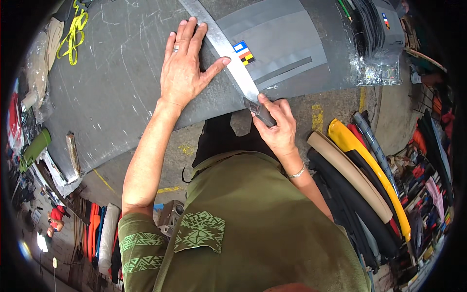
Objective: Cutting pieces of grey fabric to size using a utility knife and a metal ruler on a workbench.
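Olive-green shirt [262, 209] fronts a dark-grey counter [112, 87]; the spread left hand [186, 73] seemingly steadies a silver metal ruler [224, 48] along a grey flag-patched sheet [284, 36]; the right hand [281, 127] grips a black-handled tool [264, 116] at the ruler's near end.

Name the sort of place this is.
Likely a workshop for fabric or similar sheet material: a metal ruler and yellow tape measure on the scratched worktable, and coloured rolls nearby.

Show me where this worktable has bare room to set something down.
Widest: the worktable between the yellow measuring tape and left hand. A narrower bare strip separates the gray panel from the stacked dark sheets. Crowded: around the metal ruler, panel and right hand.
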### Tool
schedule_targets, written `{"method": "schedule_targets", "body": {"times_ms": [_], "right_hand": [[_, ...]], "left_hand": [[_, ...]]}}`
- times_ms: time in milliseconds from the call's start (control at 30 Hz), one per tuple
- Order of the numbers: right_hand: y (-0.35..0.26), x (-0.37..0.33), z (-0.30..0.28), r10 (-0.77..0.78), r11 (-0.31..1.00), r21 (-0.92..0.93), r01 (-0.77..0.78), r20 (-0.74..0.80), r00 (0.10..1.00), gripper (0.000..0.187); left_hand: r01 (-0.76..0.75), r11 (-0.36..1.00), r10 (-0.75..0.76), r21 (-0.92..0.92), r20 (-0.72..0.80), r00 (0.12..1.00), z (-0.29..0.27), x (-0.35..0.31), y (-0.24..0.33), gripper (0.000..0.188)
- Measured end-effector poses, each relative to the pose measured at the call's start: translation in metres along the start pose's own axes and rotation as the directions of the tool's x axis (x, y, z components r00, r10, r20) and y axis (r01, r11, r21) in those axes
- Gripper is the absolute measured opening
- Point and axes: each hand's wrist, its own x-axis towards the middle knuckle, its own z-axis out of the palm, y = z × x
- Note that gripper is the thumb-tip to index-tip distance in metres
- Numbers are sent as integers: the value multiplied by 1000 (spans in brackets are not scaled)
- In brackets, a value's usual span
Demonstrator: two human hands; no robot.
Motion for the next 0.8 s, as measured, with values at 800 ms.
{"method": "schedule_targets", "body": {"times_ms": [800], "right_hand": [[-5,3,-3,4,1000,-6,-4,16,1000,54]], "left_hand": [[-7,999,7,-38,13,1000,-11,5,4,84]]}}
